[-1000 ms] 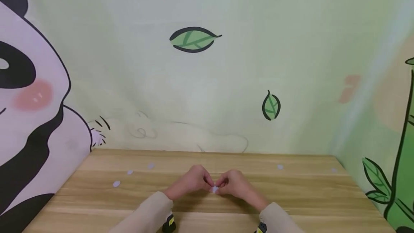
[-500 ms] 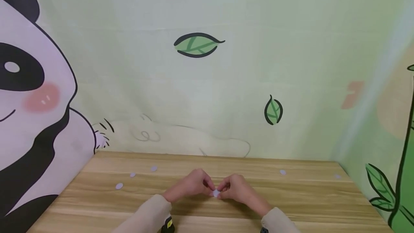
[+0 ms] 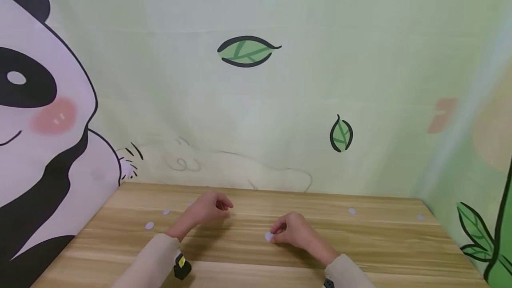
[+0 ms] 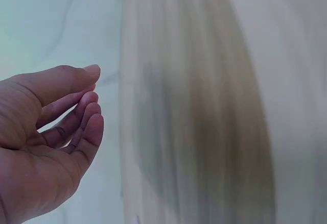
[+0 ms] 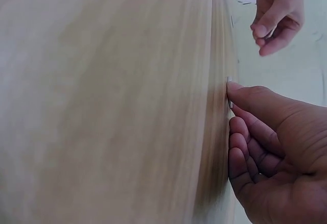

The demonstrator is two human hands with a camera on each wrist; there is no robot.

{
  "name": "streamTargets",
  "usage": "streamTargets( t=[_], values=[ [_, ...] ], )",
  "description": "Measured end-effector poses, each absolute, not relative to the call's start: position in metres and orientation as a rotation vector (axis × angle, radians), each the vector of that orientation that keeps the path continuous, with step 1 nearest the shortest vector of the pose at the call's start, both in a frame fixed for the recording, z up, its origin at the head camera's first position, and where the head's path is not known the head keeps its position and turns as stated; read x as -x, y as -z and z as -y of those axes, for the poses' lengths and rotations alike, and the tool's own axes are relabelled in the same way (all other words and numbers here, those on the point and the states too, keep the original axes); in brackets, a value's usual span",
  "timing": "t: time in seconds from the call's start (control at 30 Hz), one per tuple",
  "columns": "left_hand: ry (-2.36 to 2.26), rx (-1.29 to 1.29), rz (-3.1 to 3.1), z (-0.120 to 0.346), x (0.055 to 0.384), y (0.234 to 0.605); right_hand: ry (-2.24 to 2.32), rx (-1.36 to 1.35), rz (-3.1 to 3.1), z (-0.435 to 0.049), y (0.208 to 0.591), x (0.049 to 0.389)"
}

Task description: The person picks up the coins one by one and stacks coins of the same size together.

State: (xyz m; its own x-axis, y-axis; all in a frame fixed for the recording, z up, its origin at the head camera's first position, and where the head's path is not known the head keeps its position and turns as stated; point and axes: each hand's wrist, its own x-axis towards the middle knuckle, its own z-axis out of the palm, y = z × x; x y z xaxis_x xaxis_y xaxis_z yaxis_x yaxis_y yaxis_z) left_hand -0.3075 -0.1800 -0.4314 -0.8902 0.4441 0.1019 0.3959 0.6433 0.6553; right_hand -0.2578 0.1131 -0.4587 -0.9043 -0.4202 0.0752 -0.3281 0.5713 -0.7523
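Observation:
My right hand (image 3: 295, 230) rests low over the wooden table and pinches a small white disc (image 3: 268, 236) by its right edge. From the right wrist view that thin disc (image 5: 229, 92) appears edge-on at the tips of thumb and finger, close to the tabletop. Apart from it, up and to the left, my left hand (image 3: 207, 209) is raised over the table. Its fingers are loosely bent, and the left wrist view shows nothing between thumb and fingers of the hand (image 4: 59, 127).
Left of my hands lie a white disc (image 3: 150, 226) and another disc (image 3: 166, 212); a third (image 3: 190, 204) is partly behind my left hand. To the right are a pale disc (image 3: 352, 211) and one (image 3: 421, 217) near the table's edge. A printed backdrop (image 3: 248, 110) stands behind the table.
Both hands held the middle disc before. My left hand has let go and moved left and away from me; the right hand still pinches the disc in about the same place.

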Motion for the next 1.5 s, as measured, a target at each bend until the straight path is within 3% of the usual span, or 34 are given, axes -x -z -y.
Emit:
streamTargets(
  t=[0.37, 0.77, 1.5],
  values=[
    [-1.147, -0.508, -2.850, 0.231, 0.326, 0.430, 1.254, 0.621, -2.689, -0.114, 0.458, 0.257],
    [-1.129, -0.571, -2.901, 0.274, 0.347, 0.428, 1.255, 0.640, -2.690, -0.113, 0.459, 0.260],
    [-1.110, -0.345, -2.901, 0.288, 0.347, 0.448, 1.248, 0.645, -2.701, -0.114, 0.457, 0.259]
  ],
)
